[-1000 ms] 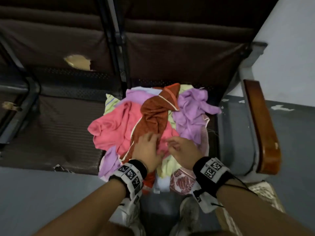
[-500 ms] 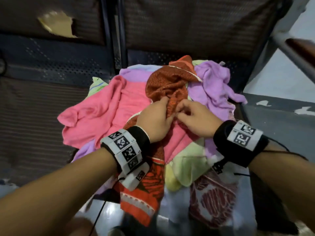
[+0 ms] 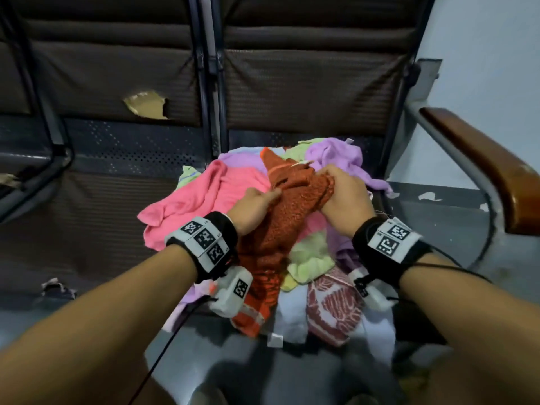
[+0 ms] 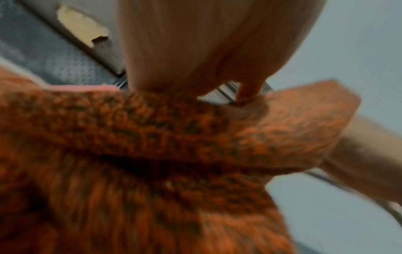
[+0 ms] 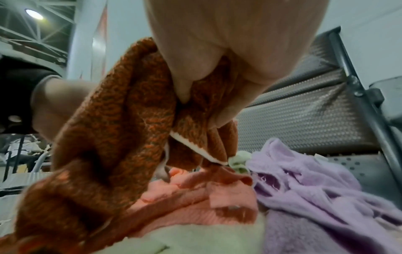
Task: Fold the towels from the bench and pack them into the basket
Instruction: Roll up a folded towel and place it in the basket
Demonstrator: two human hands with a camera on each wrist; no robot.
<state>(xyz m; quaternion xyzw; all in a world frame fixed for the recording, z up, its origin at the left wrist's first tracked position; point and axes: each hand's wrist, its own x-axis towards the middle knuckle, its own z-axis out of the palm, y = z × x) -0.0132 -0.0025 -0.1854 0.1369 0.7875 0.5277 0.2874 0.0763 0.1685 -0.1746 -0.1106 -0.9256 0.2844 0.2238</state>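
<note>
Rust towel, on top of the pile on the bench, is gripped by left hand and right hand; 2 adjacent corners should be found before lifting clear of the pink towel beneath.

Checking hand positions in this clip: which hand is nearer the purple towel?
Right. The right hand grips the rust-orange towel right beside the purple towel; the left hand is farther, over the pink towel.
</note>
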